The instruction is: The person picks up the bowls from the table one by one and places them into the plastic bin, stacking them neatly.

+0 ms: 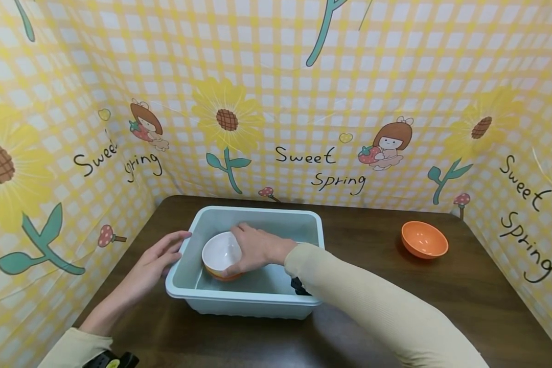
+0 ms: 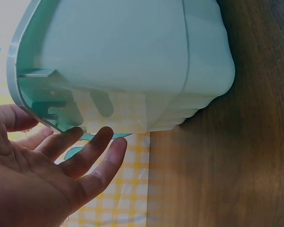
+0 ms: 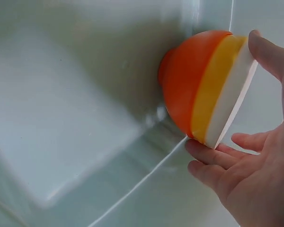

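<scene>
A stack of bowls, with a white bowl (image 1: 221,250) nested in a yellow bowl (image 3: 216,82) and an orange bowl (image 3: 188,80) outermost, sits inside a pale blue-green plastic basin (image 1: 253,302). My right hand (image 1: 259,247) grips the stack by its rims, thumb on one side and fingers across on the other. At the basin's left side my left hand (image 1: 158,258) touches the rim with its fingertips. In the left wrist view the left hand's fingers (image 2: 92,151) are loosely spread along the outside of the basin wall.
Another orange bowl (image 1: 424,240) stands on the dark wooden table (image 1: 368,291) at the right. Yellow checked cloth (image 1: 276,102) with sunflower prints walls in the table at the back and both sides.
</scene>
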Demonstrator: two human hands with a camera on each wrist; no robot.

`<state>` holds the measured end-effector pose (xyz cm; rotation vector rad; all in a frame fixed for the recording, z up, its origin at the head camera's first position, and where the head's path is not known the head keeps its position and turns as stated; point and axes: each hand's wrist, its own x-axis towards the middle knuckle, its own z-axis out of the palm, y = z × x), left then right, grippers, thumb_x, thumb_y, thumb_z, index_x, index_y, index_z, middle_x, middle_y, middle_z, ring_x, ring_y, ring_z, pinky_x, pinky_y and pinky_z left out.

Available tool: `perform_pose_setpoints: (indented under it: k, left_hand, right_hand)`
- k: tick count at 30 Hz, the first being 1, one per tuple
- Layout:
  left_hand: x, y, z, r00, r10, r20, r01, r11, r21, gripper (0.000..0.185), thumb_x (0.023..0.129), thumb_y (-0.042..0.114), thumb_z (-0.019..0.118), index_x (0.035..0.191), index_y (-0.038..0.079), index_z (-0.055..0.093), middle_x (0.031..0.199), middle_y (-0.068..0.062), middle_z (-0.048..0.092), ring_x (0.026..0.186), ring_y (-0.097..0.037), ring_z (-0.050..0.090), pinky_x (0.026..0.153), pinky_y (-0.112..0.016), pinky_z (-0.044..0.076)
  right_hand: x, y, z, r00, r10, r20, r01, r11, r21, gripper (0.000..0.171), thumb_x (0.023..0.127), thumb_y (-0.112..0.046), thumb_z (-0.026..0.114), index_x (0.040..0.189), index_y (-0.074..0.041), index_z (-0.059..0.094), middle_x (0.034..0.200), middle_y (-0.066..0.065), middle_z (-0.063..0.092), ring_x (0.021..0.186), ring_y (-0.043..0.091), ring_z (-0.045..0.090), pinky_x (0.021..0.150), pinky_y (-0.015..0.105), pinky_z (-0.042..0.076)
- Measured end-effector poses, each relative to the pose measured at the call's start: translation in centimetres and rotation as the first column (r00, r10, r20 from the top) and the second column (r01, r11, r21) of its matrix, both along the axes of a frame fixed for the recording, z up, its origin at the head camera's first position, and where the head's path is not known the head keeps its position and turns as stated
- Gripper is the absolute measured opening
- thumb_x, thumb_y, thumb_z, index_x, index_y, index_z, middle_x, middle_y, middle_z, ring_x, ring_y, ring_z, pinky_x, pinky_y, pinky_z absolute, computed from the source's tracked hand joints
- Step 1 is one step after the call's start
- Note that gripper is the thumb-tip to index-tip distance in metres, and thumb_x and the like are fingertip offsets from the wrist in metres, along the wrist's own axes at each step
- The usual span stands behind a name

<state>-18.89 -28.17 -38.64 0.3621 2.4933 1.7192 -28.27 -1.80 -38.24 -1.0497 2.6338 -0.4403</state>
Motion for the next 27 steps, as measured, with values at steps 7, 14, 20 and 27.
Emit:
perform_pose_setpoints:
  k: [7, 14, 20, 27]
  left_hand:
    - [0.1, 0.1, 0.0, 1.0, 0.004, -0.003, -0.004, 1.0, 0.002, 0.046, 0.114, 0.011, 0.04, 0.158, -0.001, 0.035, 0.163, -0.032, 0.033, 0.133, -0.04, 0.052, 0.084, -0.033, 0.056]
    - [0.2, 0.2, 0.2, 1.0, 0.013, -0.003, -0.013, 1.0, -0.016, 0.046, 0.114, 0.012, 0.039, 0.158, 0.0, 0.035, 0.163, -0.031, 0.033, 0.135, -0.044, 0.05, 0.084, -0.032, 0.056]
    - [0.1, 0.0, 0.2, 1.0, 0.017, -0.006, -0.017, 0.999, -0.031, 0.046, 0.114, 0.011, 0.04, 0.158, 0.001, 0.036, 0.163, -0.03, 0.034, 0.131, -0.038, 0.055, 0.083, -0.033, 0.057]
    - [-0.1, 0.0, 0.2, 1.0, 0.014, 0.002, -0.014, 0.999, -0.04, 0.046, 0.114, 0.011, 0.039, 0.158, 0.0, 0.035, 0.163, -0.031, 0.035, 0.13, -0.04, 0.055, 0.082, -0.033, 0.057]
  right_hand:
    - [-0.2, 0.7, 0.4, 0.999, 0.043, 0.011, -0.042, 0.999, -0.025, 0.098, 0.084, -0.065, 0.079, 0.157, -0.013, 0.041, 0.152, 0.008, 0.043, 0.125, 0.02, 0.049, 0.103, 0.036, 0.048]
    - [-0.1, 1.3, 1.6, 0.998, 0.07, 0.0, -0.07, 0.997, -0.034, 0.1, 0.088, -0.062, 0.077, 0.161, -0.008, 0.038, 0.159, 0.014, 0.035, 0.136, 0.026, 0.042, 0.11, 0.04, 0.043]
    - [0.1, 1.6, 3.0, 0.998, 0.065, 0.023, -0.064, 0.996, -0.058, 0.093, 0.092, -0.058, 0.075, 0.162, -0.01, 0.038, 0.167, 0.016, 0.028, 0.145, 0.028, 0.037, 0.114, 0.043, 0.04]
    - [-0.2, 2.2, 4.6, 0.995, 0.091, 0.04, -0.088, 0.994, -0.069, 0.087, 0.094, -0.054, 0.075, 0.16, -0.008, 0.043, 0.167, 0.018, 0.029, 0.147, 0.028, 0.038, 0.117, 0.041, 0.037]
